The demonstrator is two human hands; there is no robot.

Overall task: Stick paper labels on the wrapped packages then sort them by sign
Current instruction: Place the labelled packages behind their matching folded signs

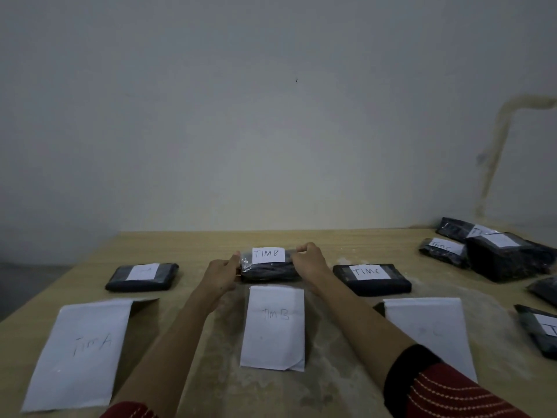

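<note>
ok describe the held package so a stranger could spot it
On the wooden table, find the middle paper sign. Just beyond it sits a black package gripped by the left hand and right hand. Its neighbours lie untouched; its label reads TIM B.

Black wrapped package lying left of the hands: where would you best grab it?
Probably by its two short ends, coming from above: the black wrapped package lies flat on the wooden table, label up, with bare table at both ends.
</note>
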